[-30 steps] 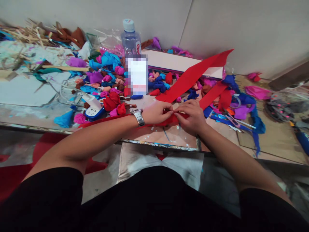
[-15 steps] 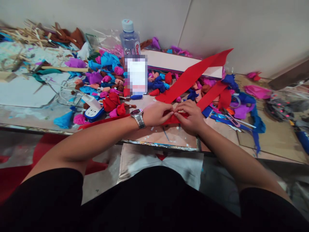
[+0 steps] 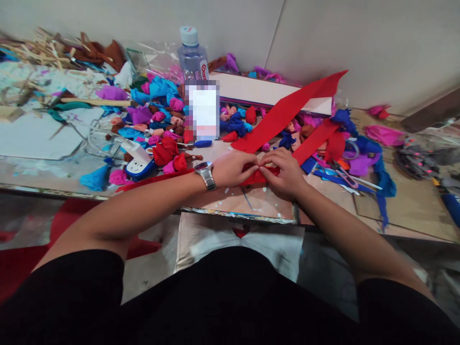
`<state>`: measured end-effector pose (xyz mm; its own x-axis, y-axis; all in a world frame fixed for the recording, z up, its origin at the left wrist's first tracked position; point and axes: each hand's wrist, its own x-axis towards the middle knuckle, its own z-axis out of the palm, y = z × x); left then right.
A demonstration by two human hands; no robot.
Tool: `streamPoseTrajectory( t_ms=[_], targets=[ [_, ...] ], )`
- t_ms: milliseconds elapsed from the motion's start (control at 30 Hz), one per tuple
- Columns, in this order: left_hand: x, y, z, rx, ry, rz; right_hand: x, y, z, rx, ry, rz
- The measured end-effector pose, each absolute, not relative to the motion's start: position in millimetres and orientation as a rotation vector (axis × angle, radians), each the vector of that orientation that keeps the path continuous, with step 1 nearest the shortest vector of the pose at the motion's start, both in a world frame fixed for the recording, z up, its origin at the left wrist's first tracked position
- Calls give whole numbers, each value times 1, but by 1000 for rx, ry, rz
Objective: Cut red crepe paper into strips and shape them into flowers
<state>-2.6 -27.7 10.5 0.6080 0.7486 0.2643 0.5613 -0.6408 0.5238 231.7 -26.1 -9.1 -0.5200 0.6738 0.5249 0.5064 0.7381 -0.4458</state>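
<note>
My left hand [image 3: 233,168], with a metal watch [image 3: 204,173] on its wrist, is closed with thumb and forefinger pinched at the table's front. Facing it, my right hand [image 3: 286,173] pinches too, and the fingertips of both hands almost meet. Between and below them runs a red strip [image 3: 256,178] that looks like crepe paper; one end trails left under my left forearm. The exact spot they grip is partly hidden by the fingers. Just beyond lies a wide red strip [image 3: 283,115], slanting up to the right. Another red strip [image 3: 314,140] reaches right from behind my right hand.
Many rolled coloured paper flowers [image 3: 165,151] cover the table's middle. Behind them stand a plastic bottle [image 3: 193,57] and a blurred-out upright rectangle [image 3: 203,108]. A power strip [image 3: 138,167] lies left, scissors [image 3: 347,178] right. Wooden sticks [image 3: 46,52] are heaped at far left.
</note>
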Motion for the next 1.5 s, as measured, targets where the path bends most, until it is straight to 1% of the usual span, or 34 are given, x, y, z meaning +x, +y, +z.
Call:
streamPoseTrajectory(
  t_ms=[333,1267,1500],
  targets=[
    [-2,-28,9,2492,992,651,229,-25,-10,-853,-2287,321],
    [-4,-27,10,2470,1042,634,234,-25,-8,-880,-2272,274],
    [-6,-22,7,2461,1142,663,235,-22,-9,-912,-2248,263]
  ],
)
